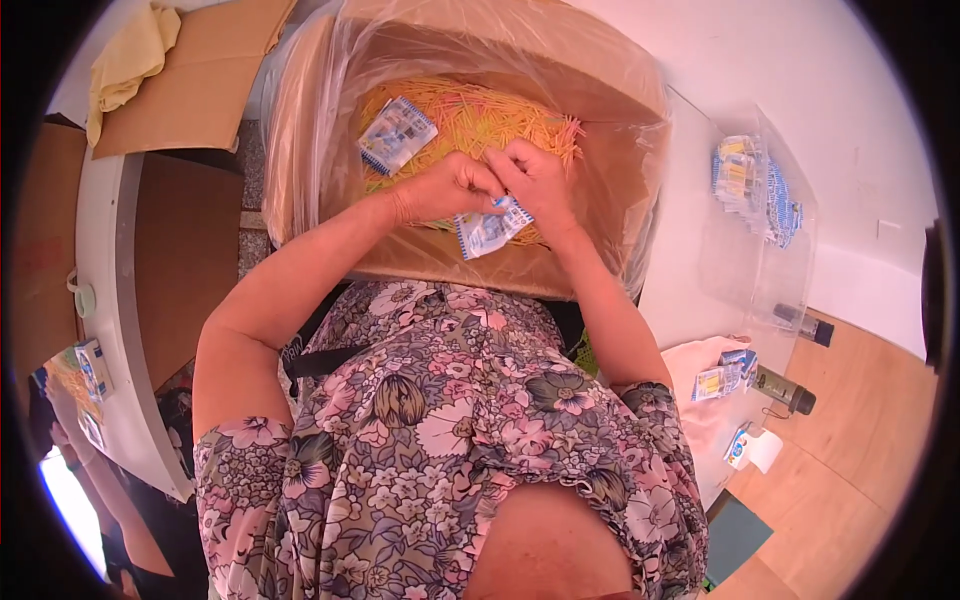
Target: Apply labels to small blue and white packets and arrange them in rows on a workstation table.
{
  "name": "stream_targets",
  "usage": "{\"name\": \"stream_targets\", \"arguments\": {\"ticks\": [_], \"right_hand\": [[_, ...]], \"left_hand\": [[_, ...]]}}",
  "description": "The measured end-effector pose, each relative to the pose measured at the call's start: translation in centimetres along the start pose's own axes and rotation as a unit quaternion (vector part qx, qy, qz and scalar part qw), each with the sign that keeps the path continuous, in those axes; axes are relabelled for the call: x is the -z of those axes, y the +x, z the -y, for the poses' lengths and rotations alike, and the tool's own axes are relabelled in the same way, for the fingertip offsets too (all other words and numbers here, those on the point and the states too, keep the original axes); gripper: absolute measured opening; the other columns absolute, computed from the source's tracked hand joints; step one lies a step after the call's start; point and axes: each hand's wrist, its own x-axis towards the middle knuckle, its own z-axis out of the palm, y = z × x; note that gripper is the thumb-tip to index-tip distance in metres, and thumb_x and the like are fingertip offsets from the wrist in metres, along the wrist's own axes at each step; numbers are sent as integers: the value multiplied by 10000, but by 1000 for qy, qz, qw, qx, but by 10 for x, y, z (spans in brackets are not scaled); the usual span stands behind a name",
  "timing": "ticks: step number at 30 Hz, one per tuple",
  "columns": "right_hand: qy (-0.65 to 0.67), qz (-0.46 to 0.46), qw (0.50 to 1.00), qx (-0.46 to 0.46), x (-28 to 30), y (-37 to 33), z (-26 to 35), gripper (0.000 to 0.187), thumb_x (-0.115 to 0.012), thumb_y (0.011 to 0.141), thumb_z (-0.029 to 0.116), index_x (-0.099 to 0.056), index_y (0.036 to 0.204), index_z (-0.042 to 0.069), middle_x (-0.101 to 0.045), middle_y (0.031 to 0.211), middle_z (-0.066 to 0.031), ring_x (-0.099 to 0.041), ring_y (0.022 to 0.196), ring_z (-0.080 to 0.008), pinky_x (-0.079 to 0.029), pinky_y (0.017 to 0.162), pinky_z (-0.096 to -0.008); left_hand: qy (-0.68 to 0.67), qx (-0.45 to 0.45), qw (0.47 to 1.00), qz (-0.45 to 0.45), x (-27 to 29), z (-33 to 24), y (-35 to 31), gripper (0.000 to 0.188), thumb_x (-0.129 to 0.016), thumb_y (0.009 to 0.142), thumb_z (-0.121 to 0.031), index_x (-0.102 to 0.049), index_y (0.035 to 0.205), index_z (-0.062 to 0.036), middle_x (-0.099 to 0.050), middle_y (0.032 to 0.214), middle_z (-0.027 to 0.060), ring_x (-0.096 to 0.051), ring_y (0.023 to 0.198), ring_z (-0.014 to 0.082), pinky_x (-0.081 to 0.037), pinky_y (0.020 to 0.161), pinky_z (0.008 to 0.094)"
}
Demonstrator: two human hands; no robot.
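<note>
Both hands are over a large cardboard box (620,190) lined with clear plastic. Inside it lie many thin yellow, orange and pink sticks (500,110). My left hand (450,188) has its fingers pinched at the top edge of a small white-and-blue plastic packet (488,232). My right hand (537,188) is closed on the same packet's upper right corner, its fingers partly hidden. The packet hangs tilted below the hands, near the box's front wall. Several similar packets (398,135) lie stacked on the sticks, left of my hands.
At right, a clear plastic bin (740,270) holds many packets. Nearer, more packets (722,380) lie on a pink cloth (690,365), beside a small opened carton (752,450). A cardboard flap (190,80) with a yellow cloth (135,65) stands at upper left. Another person's arm (115,490) shows lower left.
</note>
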Motion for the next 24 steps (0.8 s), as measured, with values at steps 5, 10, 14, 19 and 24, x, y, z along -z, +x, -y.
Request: {"name": "stream_targets", "arguments": {"ticks": [5,10,14,19,24], "right_hand": [[30,-14,999,-24,14,0,5,239,-612,804,154,-501,650,10,-404,531,-37,-373,521,-47,-343,457,-245],[-55,16,998,24,11,-4,28,251,-621,800,183,-511,653,12,-448,537,-57,-427,506,-83,-375,470,-272],[-105,-9,993,-45,24,-4,18,232,-608,798,201,-549,695,2,-538,587,-127,-535,532,-189,-421,510,-315],[-378,113,919,-17,33,-40,-13,218,-587,796,193,-561,709,-5,-557,622,-178,-548,543,-249,-427,534,-347],[-153,146,976,-55,52,-45,-3,201,-621,803,189,-561,759,3,-491,552,-31,-482,477,-87,-382,438,-273]], "left_hand": [[11,60,995,78,7,3,3,95,-665,795,-90,-655,765,0,-572,651,-42,-469,627,13,-409,565,214],[40,21,997,59,7,2,3,112,-657,809,-113,-657,762,-11,-555,636,-53,-458,621,10,-398,552,212],[-1,76,997,33,7,4,5,148,-621,846,-146,-655,827,-3,-583,710,-42,-481,695,12,-425,624,212],[-3,68,995,-73,18,0,6,166,-634,834,-164,-659,813,-2,-605,693,-35,-504,675,20,-442,622,208],[10,64,993,-97,23,-4,3,108,-684,778,-79,-662,827,14,-640,730,11,-555,670,53,-464,644,217]]}}
